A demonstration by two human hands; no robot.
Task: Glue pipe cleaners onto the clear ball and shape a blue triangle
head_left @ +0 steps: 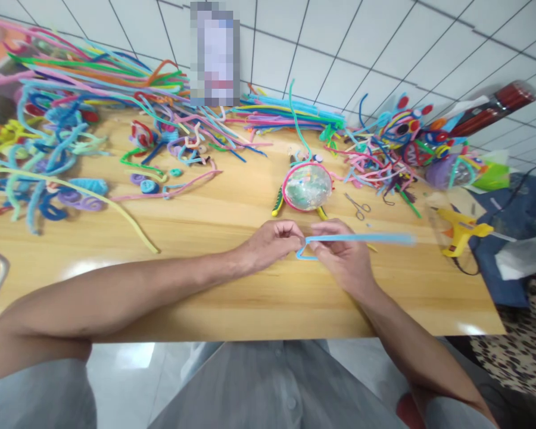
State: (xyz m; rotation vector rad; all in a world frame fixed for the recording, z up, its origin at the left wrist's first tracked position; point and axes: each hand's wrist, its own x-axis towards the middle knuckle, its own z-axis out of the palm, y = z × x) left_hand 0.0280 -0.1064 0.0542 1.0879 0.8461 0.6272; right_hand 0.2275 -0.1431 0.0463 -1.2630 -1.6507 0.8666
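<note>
A light blue pipe cleaner (357, 238) is bent near its left end, and its long free part points right, blurred at the tip. My left hand (279, 241) pinches it at the bend. Thumb and fingers of my right hand (339, 247) close on it just to the right, with a short folded length below. Just beyond my hands lies a clear round plastic piece (308, 187) with a pink rim and a green pipe cleaner rising behind it. Pliers with green and yellow handles (277, 202) are partly hidden under it.
Small scissors (360, 207) lie right of the clear piece. A yellow glue gun (462, 232) sits near the right edge. Pipe cleaners (290, 116) run along the tiled wall, with a tangled heap (49, 149) at left. Decorated crafts (451, 170) stand at the back right.
</note>
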